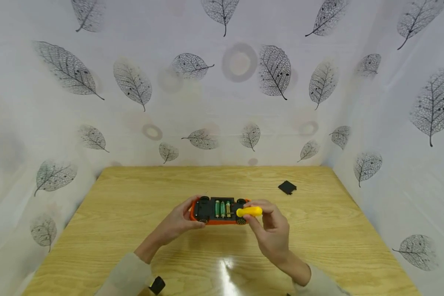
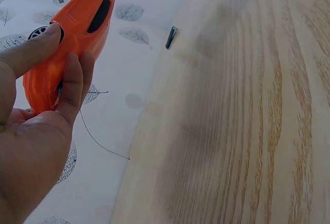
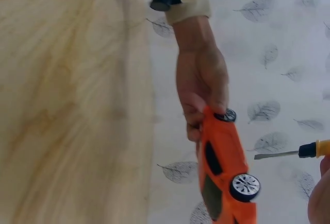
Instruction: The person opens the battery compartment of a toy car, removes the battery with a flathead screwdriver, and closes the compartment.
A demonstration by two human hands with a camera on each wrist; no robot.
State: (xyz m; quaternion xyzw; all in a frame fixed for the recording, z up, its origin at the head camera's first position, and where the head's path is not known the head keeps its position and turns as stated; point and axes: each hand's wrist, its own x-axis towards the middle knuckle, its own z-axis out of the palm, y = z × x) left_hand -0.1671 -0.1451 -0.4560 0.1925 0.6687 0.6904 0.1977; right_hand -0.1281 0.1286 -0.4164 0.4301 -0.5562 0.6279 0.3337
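Observation:
An orange toy car (image 1: pixel 220 222) is held bottom-up, its black underside and open battery compartment facing the head camera. Three batteries (image 1: pixel 223 209) lie side by side in that compartment. My left hand (image 1: pixel 172 225) grips one end of the car, thumb along one side and fingers on the other. With my right hand (image 1: pixel 275 236) I pinch a screwdriver by its yellow handle (image 1: pixel 252 211), over the car's right end in the head view. Seen from the right wrist, the screwdriver's flat metal shaft (image 3: pixel 278 155) points toward the car, with a gap between them.
A small black cover (image 1: pixel 287 187) lies on the wooden table (image 1: pixel 151 185), back and right of the car. Leaf-printed white cloth (image 1: pixel 214 102) hangs behind the table and at both sides. A small dark device (image 1: pixel 157 285) is at the left sleeve.

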